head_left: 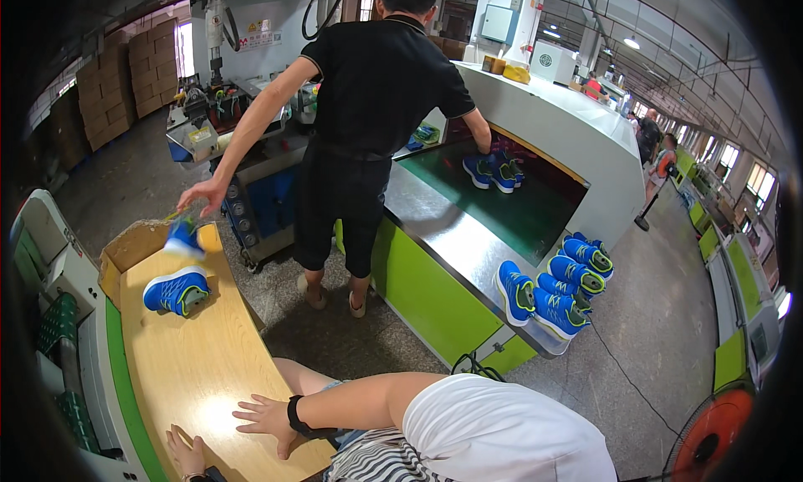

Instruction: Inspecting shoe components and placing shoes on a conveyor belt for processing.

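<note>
On the pale wooden tabletop in front of you, your right hand lies flat with fingers spread, your left hand rests open beside it, both holding nothing since the blue mesh sneaker sits well up the board.

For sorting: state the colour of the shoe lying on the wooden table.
Blue sports shoe with white sole; head view.

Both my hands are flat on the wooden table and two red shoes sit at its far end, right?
Not quite: the shoes are blue, not red. The head view shows the left hand and right hand resting on the wooden table, with one blue shoe lying at the far end and another just under a co-worker's hand.
</note>
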The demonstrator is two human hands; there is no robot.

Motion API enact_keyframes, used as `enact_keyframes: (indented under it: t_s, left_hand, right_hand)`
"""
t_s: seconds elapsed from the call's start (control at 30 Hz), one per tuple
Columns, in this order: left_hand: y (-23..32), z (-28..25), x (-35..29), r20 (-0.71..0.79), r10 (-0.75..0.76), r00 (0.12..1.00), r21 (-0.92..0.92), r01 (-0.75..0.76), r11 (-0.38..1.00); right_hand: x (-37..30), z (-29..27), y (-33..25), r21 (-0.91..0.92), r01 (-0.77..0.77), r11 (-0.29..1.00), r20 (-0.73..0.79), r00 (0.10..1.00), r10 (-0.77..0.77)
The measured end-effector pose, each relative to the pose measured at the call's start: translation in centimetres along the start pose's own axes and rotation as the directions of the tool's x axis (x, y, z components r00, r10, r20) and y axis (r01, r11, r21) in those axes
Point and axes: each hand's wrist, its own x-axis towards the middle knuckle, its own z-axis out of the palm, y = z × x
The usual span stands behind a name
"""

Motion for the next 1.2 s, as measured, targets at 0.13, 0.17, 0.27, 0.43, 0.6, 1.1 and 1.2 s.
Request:
enact_keyframes:
  t_s: [0.13,0.17,0.27,0.43,0.6,1.1,1.2]
  left_hand:
    - [-0.6,0.2,0.1,-0.01,0.008,1.0,-0.006,-0.008,1.0]
    - [-0.8,0.3,0.3,-0.018,0.018,1.0,-0.003,-0.018,1.0]
    - [-1.0,0.4,0.4,-0.032,0.029,0.999,0.002,-0.029,1.0]
    - [7.1,-4.5,-3.5,0.089,0.022,0.996,0.229,-0.042,0.972]
    - [7.2,-5.1,-4.2,0.08,0.002,0.997,0.234,-0.021,0.972]
    - [2.3,-1.4,-1.5,-0.007,0.018,1.0,0.018,-0.017,1.0]
    - [1.6,-1.4,-1.9,-0.038,0.055,0.998,-0.113,-0.059,0.992]
  right_hand:
    - [-0.1,-0.2,-0.2,0.011,0.01,1.0,0.009,1.0,-0.01]
    - [0.1,0.0,0.2,0.007,0.014,1.0,0.008,1.0,-0.014]
    - [0.9,0.5,0.3,-0.015,0.021,1.0,0.003,1.0,-0.021]
    - [0.8,0.7,0.9,-0.019,0.006,1.0,0.013,1.0,-0.006]
    - [0.8,0.7,0.7,-0.011,0.022,1.0,0.004,1.0,-0.022]
    - [1.2,2.1,2.0,-0.058,0.028,0.998,-0.105,0.994,-0.034]
    - [0.9,2.7,1.4,-0.062,0.04,0.997,-0.164,0.985,-0.05]
